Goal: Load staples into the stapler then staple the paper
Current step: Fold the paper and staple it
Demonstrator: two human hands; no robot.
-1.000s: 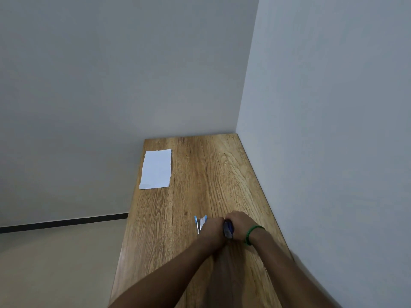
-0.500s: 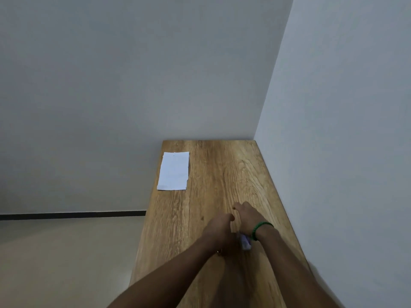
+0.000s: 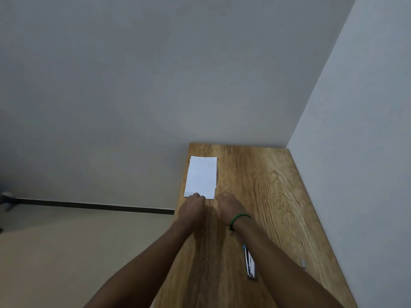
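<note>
At paper's near edge now, both hands, stapler released.

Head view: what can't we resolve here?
- Stapler: partly hidden under the right forearm; loaded or not is unclear.
- Small grey item near the table's right edge: too small to identify.
- Left hand fingertips at the paper: grip not visible from behind.
- Right hand: curled, contents hidden.
- Floor object at left frame edge: cut off, blurred.
</note>
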